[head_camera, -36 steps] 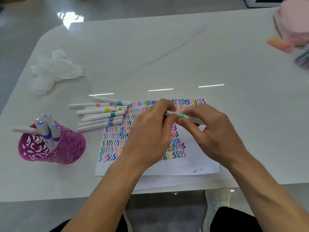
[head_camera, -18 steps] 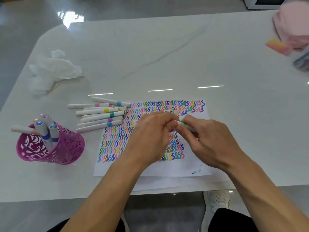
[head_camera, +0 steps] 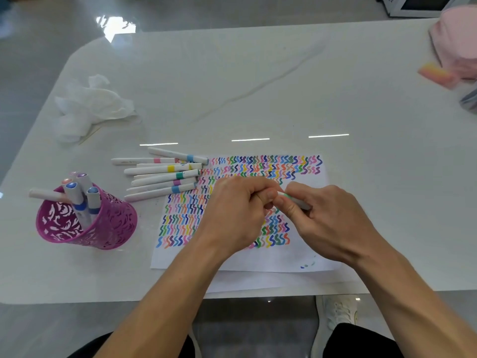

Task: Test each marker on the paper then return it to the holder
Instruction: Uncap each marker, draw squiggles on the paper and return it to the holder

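White marble-look table [head_camera: 258,86], rounded corners. Grey glossy floor [head_camera: 38,60] beyond it, bright glare [head_camera: 116,27] far up-left of left hand [head_camera: 232,215]. Three light streaks [head_camera: 250,139] just ahead.

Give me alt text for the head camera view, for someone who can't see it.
A left hand and right hand together hold a green-banded marker over a paper filled with rows of coloured squiggles. To the left, loose markers lie on the white table near a purple holder with other markers standing in it.
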